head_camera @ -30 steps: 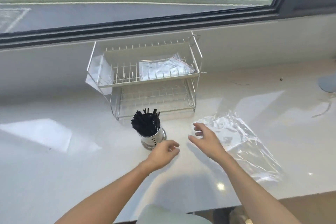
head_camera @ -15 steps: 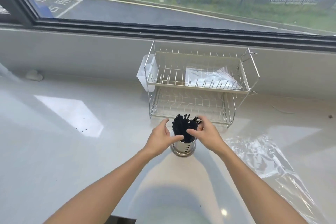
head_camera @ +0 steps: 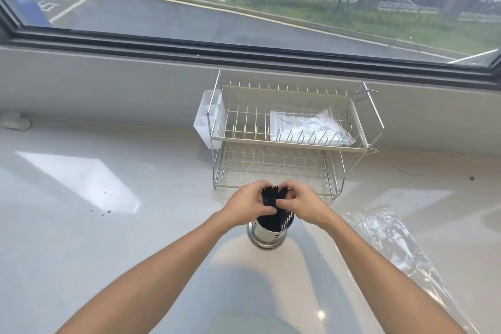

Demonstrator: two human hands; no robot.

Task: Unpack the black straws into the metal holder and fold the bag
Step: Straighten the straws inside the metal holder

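Black straws (head_camera: 272, 199) stand bundled in the metal holder (head_camera: 268, 234), long axis near vertical, tips up and leaning slightly away from the camera. Left hand (head_camera: 245, 204) and right hand (head_camera: 301, 204) both curl closed around the bundle's upper part, fingers (head_camera: 267, 209) pressing in from either side, thumbs nearest the camera. Holder sits just below the fingers on the counter (head_camera: 108, 225). Clear bag (head_camera: 390, 241) lies flat to the right of the right hand, untouched.

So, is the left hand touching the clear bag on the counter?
Apart. The head view shows the left hand closed on the black straws, while the clear bag lies to the right with bare counter between.
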